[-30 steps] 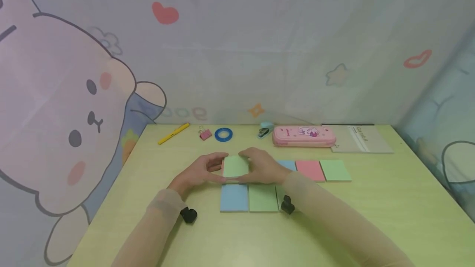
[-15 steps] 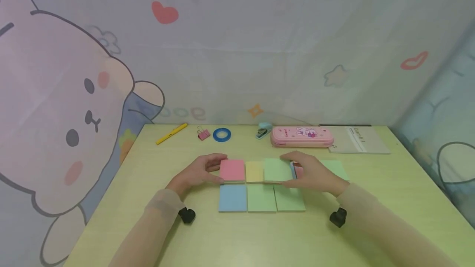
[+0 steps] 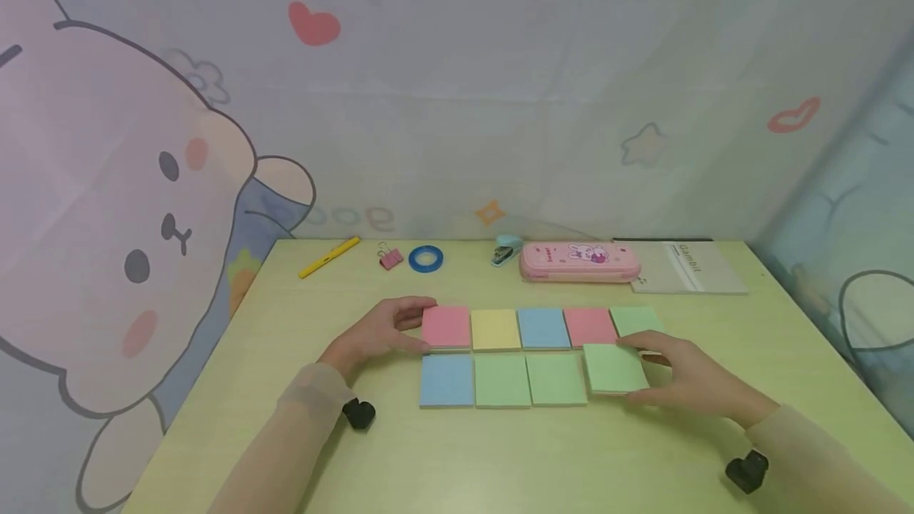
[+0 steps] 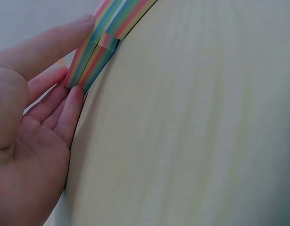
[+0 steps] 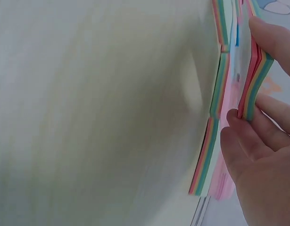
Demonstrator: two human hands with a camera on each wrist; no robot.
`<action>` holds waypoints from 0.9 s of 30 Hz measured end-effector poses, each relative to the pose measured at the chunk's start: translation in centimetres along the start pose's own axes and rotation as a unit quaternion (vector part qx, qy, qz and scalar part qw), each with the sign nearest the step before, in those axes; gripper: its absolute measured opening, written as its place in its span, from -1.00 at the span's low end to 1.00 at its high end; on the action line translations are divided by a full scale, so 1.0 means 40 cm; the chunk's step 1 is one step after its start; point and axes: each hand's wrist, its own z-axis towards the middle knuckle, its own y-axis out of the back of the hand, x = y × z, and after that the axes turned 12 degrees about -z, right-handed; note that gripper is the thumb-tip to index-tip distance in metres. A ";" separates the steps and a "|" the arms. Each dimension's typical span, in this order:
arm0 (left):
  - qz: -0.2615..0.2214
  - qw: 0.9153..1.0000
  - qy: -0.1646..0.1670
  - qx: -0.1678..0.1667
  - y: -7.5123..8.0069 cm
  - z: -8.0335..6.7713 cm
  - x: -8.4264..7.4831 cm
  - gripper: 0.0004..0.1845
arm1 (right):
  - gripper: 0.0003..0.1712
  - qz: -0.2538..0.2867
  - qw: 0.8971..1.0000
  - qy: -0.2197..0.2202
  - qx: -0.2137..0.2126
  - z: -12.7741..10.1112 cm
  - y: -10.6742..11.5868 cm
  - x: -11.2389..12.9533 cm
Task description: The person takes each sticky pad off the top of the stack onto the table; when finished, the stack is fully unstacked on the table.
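Observation:
My right hand (image 3: pixel 696 379) pinches a light green sticky note pad (image 3: pixel 616 370) between thumb and fingers, at the right end of the front row. In the right wrist view, that pad's striped edge (image 5: pixel 255 75) shows raised and slightly bent. At the far left of the back row, my left hand (image 3: pixel 378 331) holds the left edge of a pink sticky note pad (image 3: pixel 446 327), thumb at its near corner and fingers at its far corner. Yellow (image 3: pixel 496 329), blue (image 3: pixel 543 328), pink (image 3: pixel 590 327) and green (image 3: pixel 637 319) pads continue that row. A blue pad (image 3: pixel 447 381) and two green pads (image 3: pixel 503 381) form the front row.
Along the table's back edge lie a yellow pen (image 3: pixel 328 257), a pink binder clip (image 3: pixel 390 258), a blue tape roll (image 3: pixel 426 258), a small stapler (image 3: pixel 505 250), a pink pencil case (image 3: pixel 580 262) and a notebook (image 3: pixel 689 268). A printed cloth (image 3: pixel 443 117) hangs behind.
My right hand has carried the green pad from over the left pink pad across to the right and nearer me, uncovering the pads beneath its path. My left hand has stayed in place.

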 end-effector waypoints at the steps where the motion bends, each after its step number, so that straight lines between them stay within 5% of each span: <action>1: -0.001 1.000 0.000 0.000 0.000 0.000 -0.001 -0.12 | -0.09 -0.003 1.000 0.000 0.002 -0.007 0.002 -0.005; 11: 0.003 1.000 0.001 0.002 -0.004 0.002 -0.002 -0.13 | -0.06 -0.075 0.996 -0.017 0.036 -0.035 -0.003 -0.018; 17: 0.007 1.000 0.001 -0.001 -0.005 0.001 -0.004 -0.13 | -0.12 -0.124 0.992 -0.006 0.016 -0.043 -0.003 -0.023; 27: 0.005 1.000 0.003 -0.005 -0.005 -0.002 -0.007 -0.14 | -0.21 -0.111 0.994 0.006 0.006 -0.022 -0.017 -0.019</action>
